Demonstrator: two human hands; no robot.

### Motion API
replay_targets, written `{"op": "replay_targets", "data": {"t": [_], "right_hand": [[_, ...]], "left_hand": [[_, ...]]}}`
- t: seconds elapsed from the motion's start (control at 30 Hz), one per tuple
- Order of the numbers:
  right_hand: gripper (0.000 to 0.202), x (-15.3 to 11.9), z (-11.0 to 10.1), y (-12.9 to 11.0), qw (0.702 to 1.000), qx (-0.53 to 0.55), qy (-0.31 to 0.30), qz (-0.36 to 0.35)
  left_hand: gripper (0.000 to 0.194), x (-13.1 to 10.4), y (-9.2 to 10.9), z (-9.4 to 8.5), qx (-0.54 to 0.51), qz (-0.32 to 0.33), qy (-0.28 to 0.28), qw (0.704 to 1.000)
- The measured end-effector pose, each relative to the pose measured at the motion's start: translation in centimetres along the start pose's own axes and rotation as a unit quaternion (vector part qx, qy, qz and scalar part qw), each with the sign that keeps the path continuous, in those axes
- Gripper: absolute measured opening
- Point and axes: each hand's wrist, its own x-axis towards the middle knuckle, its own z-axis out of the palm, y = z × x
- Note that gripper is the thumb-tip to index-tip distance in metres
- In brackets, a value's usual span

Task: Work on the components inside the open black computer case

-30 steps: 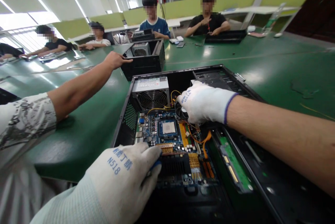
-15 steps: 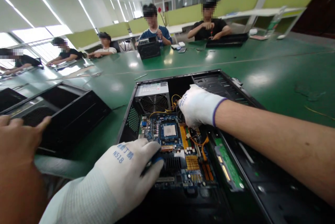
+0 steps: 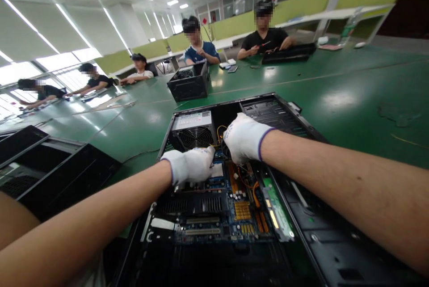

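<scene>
An open black computer case (image 3: pixel 234 260) lies before me, with a blue motherboard (image 3: pixel 231 229) inside. My left hand (image 3: pixel 192 165), in a white glove, is closed over the upper part of the board, beside the square processor (image 3: pixel 217 170); what its fingers hold is hidden. Near the top of the board, my right hand (image 3: pixel 243 139), also gloved, is closed at a round dark fan (image 3: pixel 225 146), which it partly covers. Behind my left hand is the power supply (image 3: pixel 192 128) with its fan grille. Orange memory slots (image 3: pixel 233 179) run below my right hand.
Another open black case (image 3: pixel 67 166) stands at the left on the green table (image 3: pixel 351 94). Across the table, a person in blue (image 3: pixel 203 52) sits behind a small black case (image 3: pixel 189 83). A person in black (image 3: pixel 264 39) holds a red tool.
My left hand has moved up and forward from the lower board to beside the processor. My right hand stays near the fan. The co-worker's hand at the left case has gone from view.
</scene>
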Motion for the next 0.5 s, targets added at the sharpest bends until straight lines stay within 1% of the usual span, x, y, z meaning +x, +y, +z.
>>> {"op": "replay_targets", "data": {"t": [0.1,0.2,0.33,0.43,0.5], "right_hand": [[0.043,-0.1,-0.1,0.0,1.0,0.016,0.0,0.0],[0.042,-0.2,-0.2,0.0,1.0,0.027,-0.005,-0.001],[0.04,-0.4,-0.4,0.0,1.0,0.01,-0.007,-0.012],[0.039,-0.4,-0.4,0.0,1.0,-0.019,-0.012,-0.019],[0.038,-0.5,-0.5,0.0,0.999,-0.042,-0.013,-0.028]], "left_hand": [[0.037,1.5,0.3,1.2,0.021,0.012,-0.019,1.0],[0.038,1.9,0.6,1.9,0.027,0.026,-0.009,0.999],[0.048,2.4,1.0,2.2,0.015,0.034,0.012,0.999],[0.056,2.9,1.3,2.3,0.014,0.021,0.021,0.999],[0.057,3.0,1.4,2.3,0.015,0.013,0.024,1.0]]}}
